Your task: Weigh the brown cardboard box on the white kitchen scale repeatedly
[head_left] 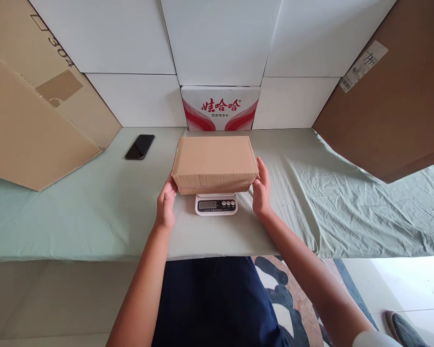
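Closed cardboard box (214, 163) sits on small white digital scale (216, 204), centre of green-sheeted table (94, 212). Left hand (165, 205) presses box's left end, right hand (261, 190) its right end; fingers together, flat against sides, thumbs up. Step in hand, likely: settling box on scale, or lifting it. Display unreadable from here. Black phone (140, 146) far left. Next move wants level, even two-sided grip.

Makeshift packing station at home, cloth-covered table (94, 217), scale (216, 204), cardboard sheets (29, 125)
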### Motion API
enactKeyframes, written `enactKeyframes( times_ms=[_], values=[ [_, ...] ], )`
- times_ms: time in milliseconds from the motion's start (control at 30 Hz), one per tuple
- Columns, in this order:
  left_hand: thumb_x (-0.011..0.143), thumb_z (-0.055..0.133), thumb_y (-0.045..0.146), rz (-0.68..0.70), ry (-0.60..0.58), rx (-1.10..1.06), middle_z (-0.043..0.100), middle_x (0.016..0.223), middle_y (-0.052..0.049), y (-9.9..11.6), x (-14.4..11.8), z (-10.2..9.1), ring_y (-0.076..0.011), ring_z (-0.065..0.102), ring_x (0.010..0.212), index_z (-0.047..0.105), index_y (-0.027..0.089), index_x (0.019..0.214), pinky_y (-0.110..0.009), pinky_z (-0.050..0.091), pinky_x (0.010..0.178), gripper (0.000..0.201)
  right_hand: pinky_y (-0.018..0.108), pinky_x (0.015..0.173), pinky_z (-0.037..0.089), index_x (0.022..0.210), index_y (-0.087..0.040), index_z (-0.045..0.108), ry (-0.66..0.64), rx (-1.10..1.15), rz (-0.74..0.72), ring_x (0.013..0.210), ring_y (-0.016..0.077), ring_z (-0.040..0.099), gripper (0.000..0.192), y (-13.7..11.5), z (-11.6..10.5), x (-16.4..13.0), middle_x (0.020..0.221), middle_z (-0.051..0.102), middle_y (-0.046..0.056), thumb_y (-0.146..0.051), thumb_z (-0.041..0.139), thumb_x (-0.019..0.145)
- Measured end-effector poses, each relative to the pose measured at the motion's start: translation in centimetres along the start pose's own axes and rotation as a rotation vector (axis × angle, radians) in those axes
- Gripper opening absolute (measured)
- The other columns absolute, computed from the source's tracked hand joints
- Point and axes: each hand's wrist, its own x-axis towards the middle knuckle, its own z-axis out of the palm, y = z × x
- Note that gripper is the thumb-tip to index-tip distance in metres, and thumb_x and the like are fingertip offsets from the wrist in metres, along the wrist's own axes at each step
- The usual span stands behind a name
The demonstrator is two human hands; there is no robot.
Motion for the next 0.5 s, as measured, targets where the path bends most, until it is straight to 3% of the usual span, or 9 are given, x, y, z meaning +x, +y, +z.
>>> enactKeyframes(
  times_ms=[133,333,433,500],
  values=[
    [0.086,0.051,0.083,-0.004,-0.044,0.022,0.055,0.160,-0.016,-0.1,-0.3,-0.1,-0.0379,0.044,0.154,0.061,0.023,0.147,-0.051,0.038,0.126,0.086,0.058,0.127,0.037,0.158,-0.034,0.039,0.004,-0.099,-0.017,0.155,0.0338,0.040,0.068,-1.3,1.1,-0.7,0.165,0.047,0.006,-0.063,0.045,0.097],
    [0.086,0.051,0.083,-0.017,-0.031,0.012,0.052,0.162,-0.017,0.2,-0.8,0.4,-0.0386,0.045,0.154,0.059,0.021,0.149,-0.051,0.039,0.125,0.089,0.057,0.117,0.049,0.157,-0.037,0.039,0.042,-0.089,0.010,0.132,0.0327,0.057,0.064,-2.4,3.1,-2.3,0.148,0.059,0.007,-0.050,0.051,0.095],
    [0.085,0.052,0.084,-0.015,-0.048,-0.048,0.052,0.162,-0.017,1.0,0.9,1.3,-0.0388,0.044,0.154,0.061,0.022,0.147,-0.051,0.039,0.124,0.087,0.057,0.114,0.051,0.157,-0.038,0.035,0.073,-0.132,-0.030,0.131,0.0326,0.057,0.064,-2.3,3.2,-0.7,0.146,0.058,0.008,-0.049,0.048,0.096],
    [0.084,0.053,0.085,0.011,-0.063,-0.091,0.054,0.160,-0.017,1.4,3.5,2.0,-0.0382,0.043,0.155,0.063,0.024,0.143,-0.051,0.038,0.124,0.086,0.058,0.117,0.049,0.156,-0.037,0.035,0.101,-0.155,-0.068,0.135,0.0330,0.054,0.064,-2.1,3.1,1.7,0.148,0.056,0.008,-0.051,0.047,0.095]
  ],
)
